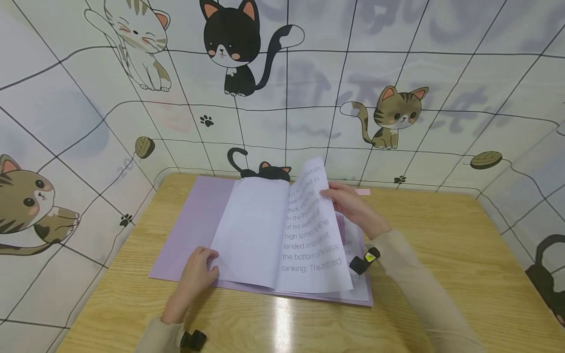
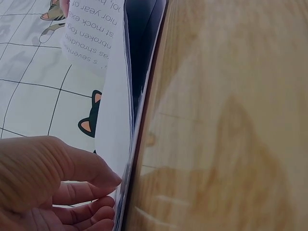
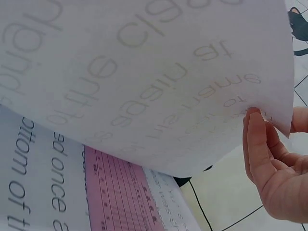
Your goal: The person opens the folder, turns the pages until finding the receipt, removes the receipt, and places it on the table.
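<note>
A book with a lilac cover [image 1: 194, 211] lies spread on the table, its left page [image 1: 251, 230] blank. My right hand [image 1: 353, 203] pinches the outer edge of a printed page [image 1: 309, 235], which is lifted and curved over the right side. In the right wrist view, thumb and fingers of the right hand [image 3: 276, 163] have the page's edge between them. Beneath it show more printed text and a pink lined slip [image 3: 118, 192]. My left hand [image 1: 198, 269] rests at the lower left corner of the blank page, fingers loosely bent, thumb tip at the page edge in the left wrist view.
The wooden table [image 1: 441, 255] reaches back to a wall [image 1: 309, 122] printed with cartoon cats and grid lines. A small pink tab [image 1: 363, 192] shows behind the right hand. Dark wrist devices [image 1: 364, 261] sit on both wrists.
</note>
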The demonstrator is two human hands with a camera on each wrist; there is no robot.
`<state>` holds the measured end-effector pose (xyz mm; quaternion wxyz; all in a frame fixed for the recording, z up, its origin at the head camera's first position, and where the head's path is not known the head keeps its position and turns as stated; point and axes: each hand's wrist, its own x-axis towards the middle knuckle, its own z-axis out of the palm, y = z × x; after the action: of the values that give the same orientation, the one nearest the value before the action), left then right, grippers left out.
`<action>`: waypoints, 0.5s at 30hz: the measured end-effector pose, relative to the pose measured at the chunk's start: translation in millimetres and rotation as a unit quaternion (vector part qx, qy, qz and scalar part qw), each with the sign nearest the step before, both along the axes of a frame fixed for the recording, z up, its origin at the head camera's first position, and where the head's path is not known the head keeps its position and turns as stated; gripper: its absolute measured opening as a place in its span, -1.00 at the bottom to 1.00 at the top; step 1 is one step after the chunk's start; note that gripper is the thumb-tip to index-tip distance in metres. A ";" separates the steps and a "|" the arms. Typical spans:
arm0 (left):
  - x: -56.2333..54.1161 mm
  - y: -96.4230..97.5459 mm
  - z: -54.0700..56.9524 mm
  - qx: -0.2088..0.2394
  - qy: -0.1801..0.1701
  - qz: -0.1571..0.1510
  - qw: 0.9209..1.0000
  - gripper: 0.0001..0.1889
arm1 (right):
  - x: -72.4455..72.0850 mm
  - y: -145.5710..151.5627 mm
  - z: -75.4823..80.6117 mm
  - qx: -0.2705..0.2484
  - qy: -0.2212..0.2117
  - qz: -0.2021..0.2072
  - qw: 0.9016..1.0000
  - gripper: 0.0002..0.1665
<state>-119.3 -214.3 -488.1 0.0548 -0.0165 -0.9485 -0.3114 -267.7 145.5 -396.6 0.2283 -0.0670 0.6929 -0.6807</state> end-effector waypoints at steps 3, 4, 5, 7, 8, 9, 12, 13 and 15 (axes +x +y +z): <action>-0.3 -0.4 -0.9 0.001 0.000 0.001 1.000 -0.76 | 1.0 -5.5 2.5 -0.007 0.006 0.007 1.000 -0.47; -0.5 -0.5 -1.3 0.001 0.001 0.002 1.000 -0.76 | 1.2 -6.9 2.8 -0.008 0.008 0.008 1.000 -0.47; -0.5 -0.5 -1.5 0.001 0.001 0.002 1.000 -0.76 | 1.3 -8.3 2.9 -0.010 0.009 0.009 1.000 -0.47; -0.9 -0.6 -2.3 0.001 -0.001 0.003 1.000 -0.76 | 1.4 -10.8 2.7 -0.017 0.011 0.011 1.000 -0.48; -1.1 -0.6 -2.4 0.000 -0.001 0.004 1.000 -0.75 | 1.3 -12.0 2.5 -0.022 0.012 0.012 1.000 -0.48; -1.3 -0.8 -3.0 -0.001 -0.002 0.004 1.000 -0.75 | 1.3 -13.3 2.2 -0.026 0.013 0.014 0.999 -0.48; -1.5 -0.9 -3.4 -0.002 -0.001 0.005 1.000 -0.75 | 1.6 -17.3 2.4 -0.039 0.014 0.015 0.999 -0.47; -1.4 -1.1 -3.6 -0.002 0.001 0.004 1.000 -0.75 | 1.9 -18.6 2.9 -0.043 0.014 0.014 0.999 -0.47; -1.2 -1.4 -3.8 -0.002 0.003 0.003 1.000 -0.75 | 2.9 -21.4 4.1 -0.046 0.014 0.014 0.999 -0.46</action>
<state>-120.5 -215.7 -491.9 0.0588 -0.0146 -0.9491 -0.3091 -264.8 124.1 -392.5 0.2243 -0.0966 0.6628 -0.7079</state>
